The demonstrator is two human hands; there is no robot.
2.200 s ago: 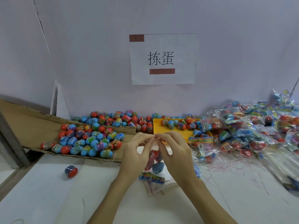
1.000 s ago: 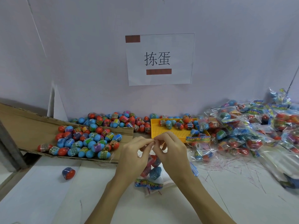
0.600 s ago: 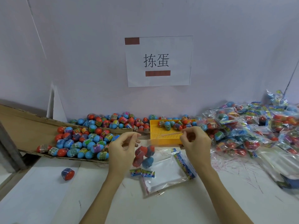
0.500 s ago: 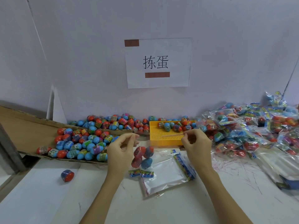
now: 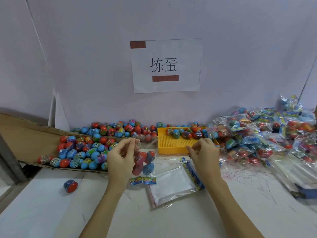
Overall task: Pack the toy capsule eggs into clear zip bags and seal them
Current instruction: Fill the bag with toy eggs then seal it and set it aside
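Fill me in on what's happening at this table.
A person is packing toy capsule eggs into clear zip bags. The left hand pinches the top of a bag of eggs, and the right hand pinches something thin, apparently a strip off the bag. Empty bags lie beneath, loose eggs sit on cardboard to the left, and finished bags pile up on the right.

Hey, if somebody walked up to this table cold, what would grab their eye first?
Probably the red and blue capsule eggs heaped on the cardboard at left, and the pile of filled bags at right. In the middle, the left hand pinches a clear bag of eggs before the yellow tray.
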